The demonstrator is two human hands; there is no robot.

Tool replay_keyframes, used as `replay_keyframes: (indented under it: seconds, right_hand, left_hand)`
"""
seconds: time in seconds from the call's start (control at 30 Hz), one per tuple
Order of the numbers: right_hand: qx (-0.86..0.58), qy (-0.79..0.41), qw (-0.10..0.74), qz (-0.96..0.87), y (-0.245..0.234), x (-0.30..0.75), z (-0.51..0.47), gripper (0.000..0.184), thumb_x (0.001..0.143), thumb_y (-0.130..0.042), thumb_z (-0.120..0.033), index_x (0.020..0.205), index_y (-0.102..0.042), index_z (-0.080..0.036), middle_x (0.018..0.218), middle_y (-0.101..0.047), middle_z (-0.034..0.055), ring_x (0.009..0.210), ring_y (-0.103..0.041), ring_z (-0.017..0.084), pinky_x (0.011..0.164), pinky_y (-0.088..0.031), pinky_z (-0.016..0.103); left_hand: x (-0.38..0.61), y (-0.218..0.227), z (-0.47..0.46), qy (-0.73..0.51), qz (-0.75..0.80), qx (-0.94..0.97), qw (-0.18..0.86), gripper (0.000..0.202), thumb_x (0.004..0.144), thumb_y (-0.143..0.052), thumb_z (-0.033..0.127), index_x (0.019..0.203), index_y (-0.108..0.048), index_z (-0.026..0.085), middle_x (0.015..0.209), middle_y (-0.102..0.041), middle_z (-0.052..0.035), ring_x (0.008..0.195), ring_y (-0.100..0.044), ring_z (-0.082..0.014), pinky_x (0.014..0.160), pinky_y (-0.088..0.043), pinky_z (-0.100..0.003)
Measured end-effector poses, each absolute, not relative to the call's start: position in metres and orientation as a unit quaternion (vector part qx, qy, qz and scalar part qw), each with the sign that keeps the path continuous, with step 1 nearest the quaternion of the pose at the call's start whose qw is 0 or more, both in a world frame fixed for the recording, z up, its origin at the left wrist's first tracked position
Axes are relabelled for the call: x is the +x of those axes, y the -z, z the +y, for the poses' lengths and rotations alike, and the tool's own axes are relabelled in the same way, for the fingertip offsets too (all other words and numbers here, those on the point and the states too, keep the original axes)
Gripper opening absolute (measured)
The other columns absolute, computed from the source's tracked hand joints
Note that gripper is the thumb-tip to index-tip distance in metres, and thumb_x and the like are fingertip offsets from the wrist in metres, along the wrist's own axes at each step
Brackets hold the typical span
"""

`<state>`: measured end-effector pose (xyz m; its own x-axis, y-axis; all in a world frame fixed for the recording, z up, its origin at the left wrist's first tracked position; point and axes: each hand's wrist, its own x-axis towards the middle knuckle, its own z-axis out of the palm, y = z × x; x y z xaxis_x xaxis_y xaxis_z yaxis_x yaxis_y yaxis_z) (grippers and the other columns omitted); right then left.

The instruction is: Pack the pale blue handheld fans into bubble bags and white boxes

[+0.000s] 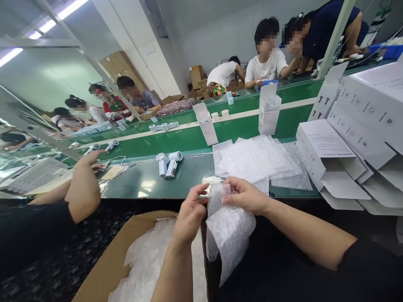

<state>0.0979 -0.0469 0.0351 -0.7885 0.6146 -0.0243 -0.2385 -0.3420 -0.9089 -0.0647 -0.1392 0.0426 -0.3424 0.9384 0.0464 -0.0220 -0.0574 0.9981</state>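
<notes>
A clear bubble-wrap bag (233, 230) hangs in front of me, below the bench edge. My right hand (244, 195) pinches its upper edge between thumb and fingers. Close at the bag's left side is my left hand (192, 212), its fingers parted and slightly curled; whether a fingertip touches the plastic is hard to tell. Beyond the hands, a stack of flat bubble-wrap bags (248, 157) lies on the green bench. Left of that stack rest two light-blue handheld devices (168, 162), side by side.
Below my left forearm stands a cardboard box (103, 268) holding more plastic bags. White printed boxes (317, 147) with open flaps are piled at right. Two upright white cartons (206, 126) stand along the green conveyor (176, 140). A neighbour's arm (83, 188) reaches in from the left; several people work opposite.
</notes>
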Motion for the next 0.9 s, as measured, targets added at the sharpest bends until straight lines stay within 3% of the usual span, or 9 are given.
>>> replay_keyframes:
  seconds: [0.13, 0.27, 0.37, 0.43, 0.5, 0.6, 0.73, 0.83, 0.9]
  right_hand:
    - [-0.153, -0.837, 0.225, -0.475, -0.034, 0.104, -0.043, 0.045, 0.054, -0.088, -0.037, 0.075, -0.055, -0.015, 0.067, -0.054, -0.0051, 0.058, -0.048, 0.006, 0.055, -0.036, 0.020]
    - [-0.208, -0.840, 0.274, -0.421, -0.030, 0.114, -0.032, 0.052, 0.056, -0.086, -0.048, 0.072, -0.048, -0.017, 0.063, -0.054, -0.0060, 0.052, -0.045, 0.006, 0.050, -0.033, 0.020]
    - [-0.244, -0.807, 0.305, -0.444, -0.035, 0.118, -0.027, 0.049, 0.059, -0.083, -0.050, 0.074, -0.050, -0.017, 0.062, -0.052, -0.0065, 0.051, -0.044, 0.006, 0.050, -0.033, 0.020]
    - [-0.235, -0.781, 0.299, -0.495, -0.041, 0.118, -0.027, 0.043, 0.063, -0.081, -0.047, 0.075, -0.055, -0.015, 0.063, -0.052, -0.0058, 0.053, -0.044, 0.006, 0.051, -0.033, 0.020]
    - [-0.236, -0.746, 0.305, -0.542, -0.049, 0.118, -0.027, 0.034, 0.067, -0.078, -0.040, 0.075, -0.057, -0.014, 0.065, -0.053, -0.0049, 0.056, -0.045, 0.006, 0.053, -0.033, 0.020]
    - [-0.282, -0.701, 0.336, -0.562, -0.057, 0.119, -0.021, 0.027, 0.070, -0.075, -0.035, 0.072, -0.057, -0.015, 0.062, -0.050, -0.0055, 0.055, -0.043, 0.006, 0.052, -0.031, 0.020]
    - [-0.325, -0.704, 0.355, -0.521, -0.061, 0.125, 0.005, 0.030, 0.071, -0.073, -0.040, 0.075, -0.055, -0.016, 0.061, -0.049, -0.0059, 0.052, -0.041, 0.006, 0.048, -0.030, 0.019]
    - [-0.378, -0.648, 0.403, -0.524, -0.074, 0.134, 0.033, 0.030, 0.075, -0.070, -0.043, 0.088, -0.059, -0.018, 0.072, -0.055, -0.0032, 0.054, -0.046, 0.007, 0.048, -0.034, 0.019]
    - [-0.397, -0.602, 0.451, -0.526, -0.089, 0.141, 0.051, 0.034, 0.077, -0.069, -0.045, 0.096, -0.058, -0.020, 0.077, -0.056, -0.0026, 0.054, -0.046, 0.006, 0.047, -0.035, 0.019]
  left_hand:
    - [-0.057, -0.049, -0.131, -0.554, 0.493, 0.318, 0.591, 0.042, 0.053, -0.088, 0.041, 0.072, -0.060, 0.015, 0.064, -0.059, -0.0002, 0.056, -0.053, -0.0107, 0.055, -0.044, -0.023]
    - [-0.080, -0.058, -0.124, -0.695, 0.454, 0.278, 0.483, 0.044, 0.053, -0.088, 0.042, 0.056, -0.052, 0.016, 0.060, -0.054, 0.0032, 0.066, -0.057, -0.0120, 0.062, -0.048, -0.024]
    - [-0.089, -0.066, -0.114, -0.724, 0.483, 0.282, 0.405, 0.038, 0.051, -0.088, 0.043, 0.067, -0.062, 0.020, 0.079, -0.066, 0.0005, 0.084, -0.063, -0.0180, 0.074, -0.053, -0.032]
    - [-0.079, -0.069, -0.108, -0.647, 0.528, 0.303, 0.459, 0.049, 0.049, -0.090, 0.039, 0.091, -0.068, 0.024, 0.098, -0.069, -0.0037, 0.088, -0.064, -0.0218, 0.076, -0.054, -0.036]
    - [-0.066, -0.069, -0.105, -0.542, 0.568, 0.338, 0.519, 0.058, 0.050, -0.089, 0.034, 0.102, -0.068, 0.021, 0.096, -0.071, -0.0070, 0.080, -0.065, -0.0221, 0.071, -0.053, -0.034]
    - [-0.059, -0.065, -0.099, -0.500, 0.616, 0.374, 0.480, 0.038, 0.057, -0.085, 0.035, 0.084, -0.069, 0.014, 0.077, -0.069, -0.0054, 0.066, -0.061, -0.0172, 0.062, -0.048, -0.027]
    - [-0.073, -0.059, -0.065, -0.518, 0.658, 0.388, 0.385, 0.038, 0.060, -0.081, 0.044, 0.075, -0.062, 0.015, 0.063, -0.059, 0.0015, 0.053, -0.051, -0.0099, 0.049, -0.039, -0.021]
    - [-0.072, -0.052, -0.014, -0.547, 0.674, 0.379, 0.320, 0.038, 0.070, -0.074, 0.048, 0.081, -0.059, 0.015, 0.065, -0.058, 0.0021, 0.055, -0.051, -0.0103, 0.051, -0.041, -0.022]
    - [-0.064, -0.045, 0.022, -0.574, 0.671, 0.379, 0.278, 0.035, 0.080, -0.067, 0.045, 0.093, -0.061, 0.014, 0.080, -0.063, -0.0023, 0.068, -0.058, -0.0135, 0.061, -0.049, -0.027]
